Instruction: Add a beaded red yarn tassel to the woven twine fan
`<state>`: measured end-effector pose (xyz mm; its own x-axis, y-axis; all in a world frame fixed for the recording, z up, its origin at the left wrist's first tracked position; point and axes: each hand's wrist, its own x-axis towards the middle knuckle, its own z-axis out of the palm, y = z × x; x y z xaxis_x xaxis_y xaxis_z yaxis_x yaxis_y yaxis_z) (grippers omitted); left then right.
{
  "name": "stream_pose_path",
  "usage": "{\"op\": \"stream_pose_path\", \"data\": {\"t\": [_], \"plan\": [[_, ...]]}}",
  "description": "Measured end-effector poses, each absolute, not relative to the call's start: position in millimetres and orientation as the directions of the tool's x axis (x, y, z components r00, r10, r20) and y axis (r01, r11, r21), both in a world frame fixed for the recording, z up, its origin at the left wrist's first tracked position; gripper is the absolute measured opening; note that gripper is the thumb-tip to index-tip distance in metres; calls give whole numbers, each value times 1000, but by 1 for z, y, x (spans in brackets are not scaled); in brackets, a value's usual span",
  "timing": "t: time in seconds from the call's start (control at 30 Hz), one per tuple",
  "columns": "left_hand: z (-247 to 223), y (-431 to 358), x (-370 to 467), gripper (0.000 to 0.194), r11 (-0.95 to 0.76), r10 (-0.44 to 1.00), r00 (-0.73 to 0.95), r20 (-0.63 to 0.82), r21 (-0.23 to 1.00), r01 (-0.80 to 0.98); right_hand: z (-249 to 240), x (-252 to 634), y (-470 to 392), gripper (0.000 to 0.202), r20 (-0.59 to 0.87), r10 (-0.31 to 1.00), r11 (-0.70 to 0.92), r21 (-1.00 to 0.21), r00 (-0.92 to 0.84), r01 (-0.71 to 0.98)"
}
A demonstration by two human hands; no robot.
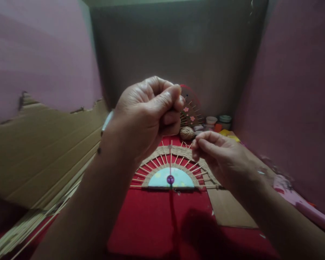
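The left hand [151, 106] pinches a cord [170, 160] hanging vertically, its top hidden; the right hand [218, 148] pinches closed, contents indiscernible.

Red surface [143, 216], perhaps cloth | stick-and-twine fan [182, 176] | cardboard sheet [230, 209] | twine ball [187, 133]

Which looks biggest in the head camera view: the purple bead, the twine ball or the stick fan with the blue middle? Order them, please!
Largest to smallest:
1. Stick fan
2. Twine ball
3. Purple bead
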<state>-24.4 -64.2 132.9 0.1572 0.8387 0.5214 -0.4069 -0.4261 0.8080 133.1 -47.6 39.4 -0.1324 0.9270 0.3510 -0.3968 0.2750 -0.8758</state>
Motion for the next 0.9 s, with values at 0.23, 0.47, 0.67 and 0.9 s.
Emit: {"op": "stream_pose_path", "data": {"t": [0.23, 0.47, 0.67, 0.9], "plan": [[123, -54, -16, 24, -432, 802, 245, 545, 811, -394, 56, 97, -51, 23, 461, 819, 244, -819, -341, -519], [128, -54, -20, 29, -471, 817, 162, 554, 802, -366, 33, 100, -48, 24, 369, 865, 214, -884, -341, -415], [128, -55, -23, 26, -479, 798, 175, 577, 782, -398, 19, 114, -46, 38, 270, 865, 55, -889, -422, -456], [126, -54, -22, 26, -487, 800, 162, 578, 783, -386, 9, 126, -41, 24, 116, 981, 18, -853, -157, -522]]}}
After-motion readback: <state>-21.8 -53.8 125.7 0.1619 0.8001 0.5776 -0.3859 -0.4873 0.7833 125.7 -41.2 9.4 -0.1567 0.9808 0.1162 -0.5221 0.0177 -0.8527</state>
